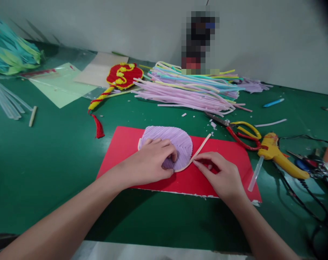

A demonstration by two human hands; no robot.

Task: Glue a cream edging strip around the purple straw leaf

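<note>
A rounded lilac panel (180,139) made of rows of fuzzy pipe cleaners lies on a red board (223,146). A pale cream pipe cleaner (203,145) follows its lower edge, and the loose end sticks out up and to the right. My left hand (150,159) is laid over the panel's left and middle, fingers bent and pressing it down, the thumb at the lower edge. With thumb and forefinger, my right hand (219,171) pinches the cream pipe cleaner at the panel's lower right edge. Part of the panel is hidden under my left hand.
Behind lies a pile of pastel pipe cleaners (185,94) beside a red and yellow fan-shaped ornament (122,76). At right are red and yellow scissors (239,139), a yellow glue gun (284,159) with dark cords, and a blue pen (273,103). Glue sticks (9,101) lie at left.
</note>
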